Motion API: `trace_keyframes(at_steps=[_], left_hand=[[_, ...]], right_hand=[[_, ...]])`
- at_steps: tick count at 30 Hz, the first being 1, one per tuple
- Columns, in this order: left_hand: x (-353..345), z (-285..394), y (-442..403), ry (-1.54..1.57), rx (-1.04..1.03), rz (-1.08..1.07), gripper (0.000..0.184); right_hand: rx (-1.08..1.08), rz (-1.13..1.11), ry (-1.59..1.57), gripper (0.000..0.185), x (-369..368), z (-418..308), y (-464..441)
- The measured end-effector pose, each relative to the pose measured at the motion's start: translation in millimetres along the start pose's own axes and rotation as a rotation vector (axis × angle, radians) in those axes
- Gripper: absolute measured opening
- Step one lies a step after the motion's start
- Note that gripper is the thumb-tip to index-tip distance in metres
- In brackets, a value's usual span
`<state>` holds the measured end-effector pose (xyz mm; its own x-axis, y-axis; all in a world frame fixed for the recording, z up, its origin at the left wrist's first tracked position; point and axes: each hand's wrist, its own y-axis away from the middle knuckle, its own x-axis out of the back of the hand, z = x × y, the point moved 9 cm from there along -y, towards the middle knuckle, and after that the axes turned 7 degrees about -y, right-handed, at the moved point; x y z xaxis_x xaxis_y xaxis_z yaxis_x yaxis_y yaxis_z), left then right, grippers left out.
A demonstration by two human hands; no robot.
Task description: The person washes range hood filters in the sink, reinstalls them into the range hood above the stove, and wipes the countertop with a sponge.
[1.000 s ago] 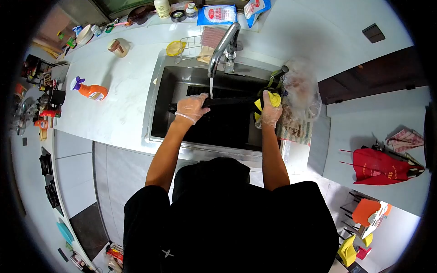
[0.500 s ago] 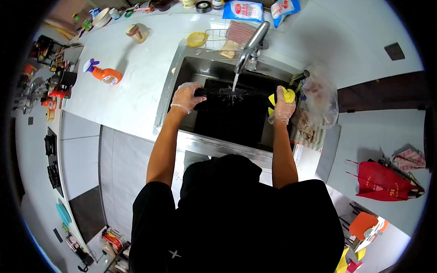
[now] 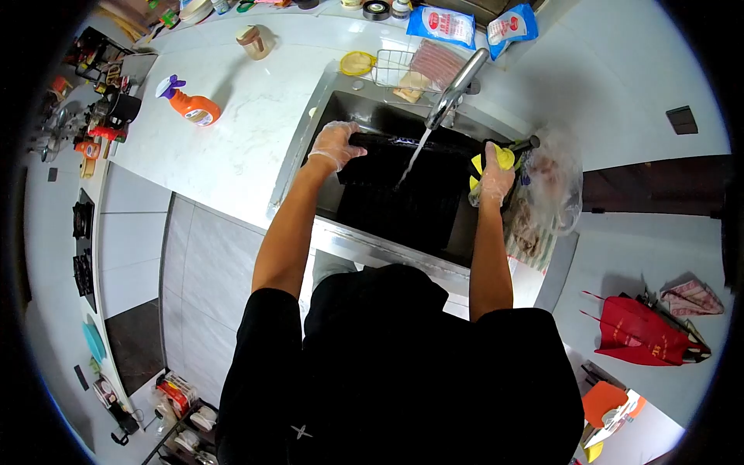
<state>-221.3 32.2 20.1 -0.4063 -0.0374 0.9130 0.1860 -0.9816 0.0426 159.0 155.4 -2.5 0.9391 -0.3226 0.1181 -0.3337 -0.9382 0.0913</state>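
My left hand (image 3: 337, 146), in a clear plastic glove, grips the left end of a dark panel (image 3: 395, 213) in the steel sink (image 3: 310, 205). The panel is black and wet, so its exact kind and whether it is one piece are hard to make out. At its right end my right hand (image 3: 496, 180), also gloved, closes around a yellow scrubbing cloth (image 3: 504, 159); the fingers are partly hidden. Between both hands, a stream of water falls from the chrome faucet (image 3: 459, 87) onto the black surface.
An orange spray bottle (image 3: 194, 107) and a lidded jar (image 3: 253, 43) stand on the counter to the left. Behind the sink sit a wire rack (image 3: 394, 68) and a yellow-rimmed lid (image 3: 357, 63). A clear plastic bag (image 3: 554, 174) lies at the right edge.
The panel's upper edge has tilted, showing more of its face, and the water now lands lower on it. Both hands still hold on; the whole view has shifted slightly.
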Motion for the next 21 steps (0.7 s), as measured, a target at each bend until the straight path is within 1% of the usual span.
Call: trace_keyframes(at_steps=[4,5,9,12,15,18,21], left_hand=[[-2.8,4.1,15.3,-0.069,-0.017,0.003,0.048],[-2.4,6.2,21.5,-0.062,-0.018,0.027,0.046],[-1.1,16.0,50.2,-0.045,-0.042,0.131,0.041],[0.4,19.2,63.5,-0.037,-0.046,0.156,0.041],[-1.6,21.8,73.1,-0.059,-0.070,0.171,0.039],[3.4,28.0,83.5,-0.034,-0.110,0.223,0.037],[3.0,31.6,89.4,-0.023,-0.101,0.200,0.038]], right_hand=[[0.066,-0.039,-0.077,0.053,6.1,-1.5,11.5],[0.011,-0.010,-0.051,0.047,13.2,-2.4,19.4],[0.126,-0.003,-0.141,0.025,28.7,4.5,36.2],[0.157,0.006,-0.191,0.022,36.2,13.6,40.3],[0.139,0.008,-0.230,0.029,41.2,19.9,43.6],[0.098,0.014,-0.295,0.029,45.6,21.6,50.9],[0.075,0.014,-0.337,0.030,50.0,26.1,54.1]])
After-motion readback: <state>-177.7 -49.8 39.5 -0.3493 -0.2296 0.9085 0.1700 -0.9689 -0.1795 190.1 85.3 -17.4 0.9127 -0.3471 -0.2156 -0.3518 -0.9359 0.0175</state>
